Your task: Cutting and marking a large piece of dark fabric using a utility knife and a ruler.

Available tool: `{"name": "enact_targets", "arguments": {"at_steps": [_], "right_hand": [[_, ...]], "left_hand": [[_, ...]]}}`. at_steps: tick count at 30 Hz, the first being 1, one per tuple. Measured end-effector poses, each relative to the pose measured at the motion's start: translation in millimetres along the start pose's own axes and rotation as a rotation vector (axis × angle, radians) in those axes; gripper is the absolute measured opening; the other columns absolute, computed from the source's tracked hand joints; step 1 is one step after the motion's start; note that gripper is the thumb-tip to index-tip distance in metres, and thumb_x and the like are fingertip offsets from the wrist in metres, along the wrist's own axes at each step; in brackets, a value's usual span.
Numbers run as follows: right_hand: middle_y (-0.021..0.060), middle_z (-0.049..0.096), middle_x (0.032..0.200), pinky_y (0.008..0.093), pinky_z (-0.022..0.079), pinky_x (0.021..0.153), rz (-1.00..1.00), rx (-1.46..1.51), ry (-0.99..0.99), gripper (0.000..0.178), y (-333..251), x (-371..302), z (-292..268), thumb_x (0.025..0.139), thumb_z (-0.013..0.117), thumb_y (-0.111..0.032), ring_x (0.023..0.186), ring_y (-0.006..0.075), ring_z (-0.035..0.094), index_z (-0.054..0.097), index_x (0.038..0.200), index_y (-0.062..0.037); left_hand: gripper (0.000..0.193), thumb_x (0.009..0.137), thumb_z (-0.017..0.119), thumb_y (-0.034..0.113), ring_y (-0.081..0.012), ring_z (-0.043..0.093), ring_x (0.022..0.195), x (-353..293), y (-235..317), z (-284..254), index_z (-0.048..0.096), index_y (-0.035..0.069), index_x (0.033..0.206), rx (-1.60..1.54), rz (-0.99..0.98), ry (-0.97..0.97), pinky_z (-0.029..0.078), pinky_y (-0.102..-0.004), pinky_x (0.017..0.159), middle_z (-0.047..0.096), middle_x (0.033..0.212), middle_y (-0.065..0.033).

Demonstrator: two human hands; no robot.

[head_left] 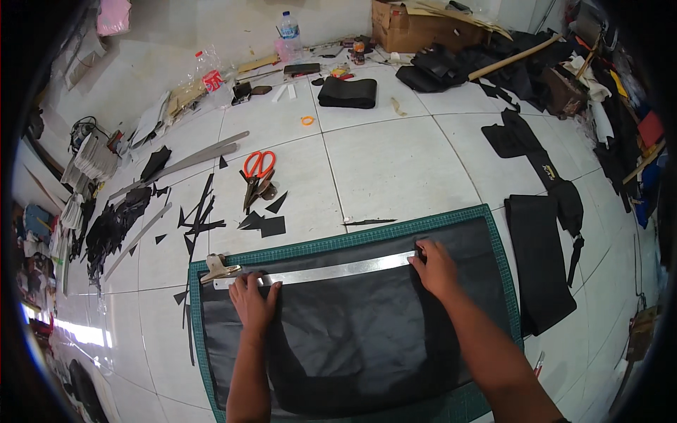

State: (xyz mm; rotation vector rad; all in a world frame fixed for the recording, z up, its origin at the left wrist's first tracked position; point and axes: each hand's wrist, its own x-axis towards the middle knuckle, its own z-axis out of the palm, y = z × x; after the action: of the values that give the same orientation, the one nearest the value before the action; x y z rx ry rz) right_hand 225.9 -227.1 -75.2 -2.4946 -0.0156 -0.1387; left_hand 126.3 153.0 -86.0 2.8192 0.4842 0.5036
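A steel ruler [338, 272] lies across the upper part of a black sheet of material [345, 338], which covers most of a green cutting mat [199, 338]. At the ruler's left end, my left hand [252, 302] presses down with its fingers spread over the metal. My right hand [434, 266] pinches the ruler's right end between thumb and fingers. Beside my left hand, a metal bulldog clip [220, 268] sits at the mat's upper left corner. The sheet looks slightly wrinkled, and shadows of my arms fall on it.
Orange-handled scissors [259, 169] lie beyond the mat among black scraps [273, 225]. Long metal strips [187, 163] rest at the left. A folded black piece [539, 264] and a black strap [546, 169] lie right of the mat. Bottles [289, 28] and a cardboard box [409, 29] stand by the wall.
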Motion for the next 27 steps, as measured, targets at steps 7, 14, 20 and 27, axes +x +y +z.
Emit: {"name": "enact_targets", "arguments": {"at_steps": [7,14,20,27], "right_hand": [[0.0091,0.063,0.099,0.0396,0.051,0.076,-0.108,-0.055,-0.347,0.024,10.7,35.0,-15.5,0.084,0.075,-0.024,0.088,0.0284,0.065,0.063,0.097,-0.0084],[0.0105,0.071,0.090,0.0398,0.051,0.076,-0.077,0.127,-0.470,0.020,0.4,64.3,-8.5,0.088,0.070,-0.023,0.084,0.0272,0.067,0.066,0.095,-0.0055],[0.0092,0.070,0.090,0.0391,0.050,0.075,-0.130,-0.016,-0.524,0.016,-4.3,72.6,-11.7,0.085,0.072,-0.021,0.085,0.0276,0.066,0.069,0.088,-0.0061],[0.0084,0.067,0.083,0.0391,0.050,0.072,-0.160,-0.029,-0.475,0.017,3.4,74.1,-8.0,0.080,0.077,-0.021,0.083,0.0263,0.065,0.069,0.083,-0.0067]], "left_hand": [[0.045,0.079,0.077,0.042,-0.0339,0.050,0.106,33.4,-11.2,-15.4,0.057,0.008,0.100,0.007,0.182,-0.262,0.031,-0.0502,0.097,0.056,0.103,-0.0126],[0.035,0.082,0.076,0.034,-0.0312,0.055,0.094,42.0,-44.9,-13.4,0.057,0.009,0.097,-0.178,0.136,-0.199,0.032,-0.0435,0.092,0.061,0.092,-0.0100],[0.036,0.079,0.077,0.035,-0.0307,0.054,0.094,44.8,-39.1,-9.9,0.057,0.008,0.094,-0.185,0.140,-0.253,0.032,-0.0436,0.092,0.059,0.091,-0.0103],[0.033,0.078,0.078,0.033,-0.0325,0.052,0.094,48.0,-31.0,-8.9,0.059,0.007,0.089,-0.182,0.165,-0.205,0.035,-0.0434,0.090,0.056,0.089,-0.0096]]}}
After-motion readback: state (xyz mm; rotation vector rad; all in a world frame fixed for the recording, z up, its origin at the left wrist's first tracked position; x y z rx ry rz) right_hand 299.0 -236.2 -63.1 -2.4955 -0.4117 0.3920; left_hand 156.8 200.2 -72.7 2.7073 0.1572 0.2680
